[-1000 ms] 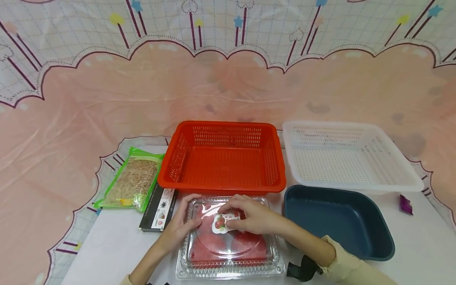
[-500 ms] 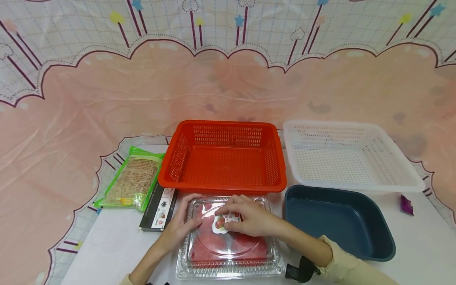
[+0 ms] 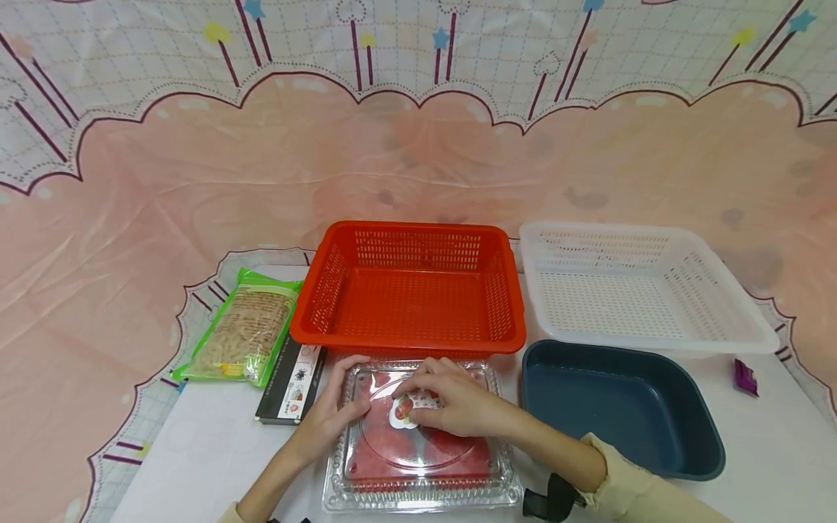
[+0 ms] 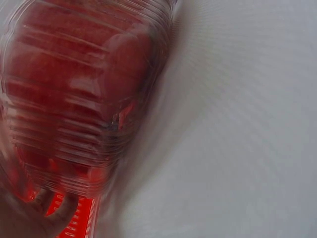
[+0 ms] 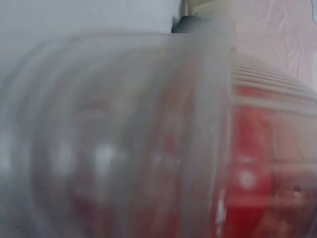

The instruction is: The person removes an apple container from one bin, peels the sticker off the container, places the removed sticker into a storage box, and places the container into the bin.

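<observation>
A big pink cloth [image 3: 196,189] is hanging behind the counter [image 3: 196,450] like a wall. Its top part is showing white squares with candles, stars and hearts. The counter is white, and a cloth with the same pattern is lying under its edges. Soft, even light is falling everywhere.

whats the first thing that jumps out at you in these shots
The big orange-red basket in the middle of the table catches the eye first, with a white basket to its right. Just in front of it, both hands are on a clear plastic box of red fruit: the left hand rests at its left edge, and the right hand lies on the sticker on the lid.
</observation>
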Motion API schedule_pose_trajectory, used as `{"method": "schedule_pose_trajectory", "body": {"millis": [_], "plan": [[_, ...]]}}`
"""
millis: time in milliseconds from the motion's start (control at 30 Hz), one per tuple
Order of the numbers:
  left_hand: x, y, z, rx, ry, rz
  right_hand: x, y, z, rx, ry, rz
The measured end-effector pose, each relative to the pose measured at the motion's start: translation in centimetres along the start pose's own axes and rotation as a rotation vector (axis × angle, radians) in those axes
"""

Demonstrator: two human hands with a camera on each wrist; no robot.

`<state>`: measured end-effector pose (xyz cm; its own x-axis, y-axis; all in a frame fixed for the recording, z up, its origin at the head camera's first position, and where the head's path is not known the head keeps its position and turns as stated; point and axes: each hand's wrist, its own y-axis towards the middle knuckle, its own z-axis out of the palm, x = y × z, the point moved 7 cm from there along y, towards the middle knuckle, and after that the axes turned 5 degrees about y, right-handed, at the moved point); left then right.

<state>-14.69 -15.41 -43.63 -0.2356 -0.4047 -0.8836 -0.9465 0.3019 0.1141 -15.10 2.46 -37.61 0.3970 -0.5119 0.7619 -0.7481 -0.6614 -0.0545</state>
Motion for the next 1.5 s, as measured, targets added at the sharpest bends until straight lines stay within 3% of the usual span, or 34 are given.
{"method": "schedule_pose_trajectory", "body": {"millis": [633,933,1500], "plan": [[0.05,0.07,-0.08,0.005,-0.010,-0.010,-0.12,0.15,0.08,-0.006,0.044,0.003],[0.06,0.26,-0.02,0.011,-0.012,-0.016,0.04,0.11,0.31,-0.050,-0.068,-0.011],[0.17,0.07,0.05,0.001,-0.016,-0.046,0.16,0.14,0.85,-0.084,-0.138,-0.029]]}}
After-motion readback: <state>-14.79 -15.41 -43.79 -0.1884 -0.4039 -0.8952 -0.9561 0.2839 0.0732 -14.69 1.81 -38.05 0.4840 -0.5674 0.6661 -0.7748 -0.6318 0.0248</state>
